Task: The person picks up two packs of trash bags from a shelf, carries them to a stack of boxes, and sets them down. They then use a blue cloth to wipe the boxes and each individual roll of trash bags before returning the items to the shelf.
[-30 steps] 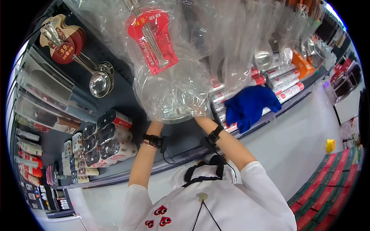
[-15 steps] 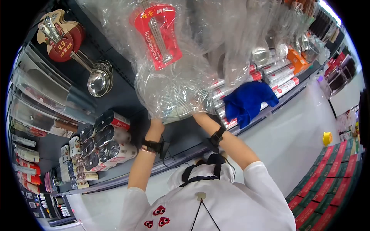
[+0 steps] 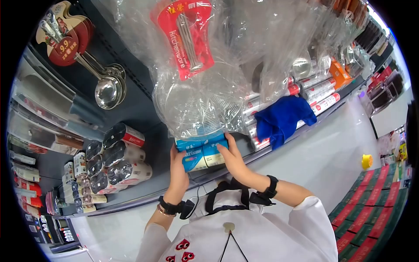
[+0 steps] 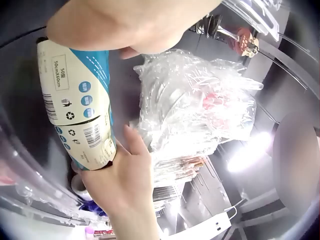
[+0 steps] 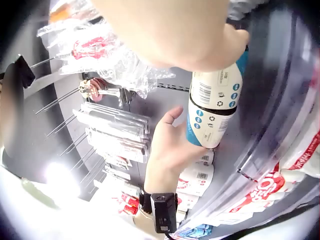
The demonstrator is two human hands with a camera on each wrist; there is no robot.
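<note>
Two blue-and-cream packs (image 3: 201, 153) stand side by side between my hands, just below a clear plastic bag with a wire strainer (image 3: 196, 98) in it. Their cream faces in the left wrist view carry recycling marks and a 50cmX60cm label. My left hand (image 3: 178, 170) grips the left end of the packs. The right end is held by my right hand (image 3: 233, 159), with fingers along the blue side. In the left wrist view my right hand (image 4: 125, 177) holds the lower end, its thumb raised. Most fingers are hidden behind the packs.
Wrapped rolls (image 3: 118, 159) stand on the shelf to the left, under hanging ladles (image 3: 109, 91). To the right, a blue cloth (image 3: 286, 120) lies over foil-like rolls (image 3: 323, 87). A red kitchenware card (image 3: 185, 39) hangs above. The shelf's front edge (image 3: 144, 203) runs below my hands.
Both hands, earlier reaching in under the bagged strainer, have drawn back toward my body. The blue-and-cream packs have come out into view between them.
</note>
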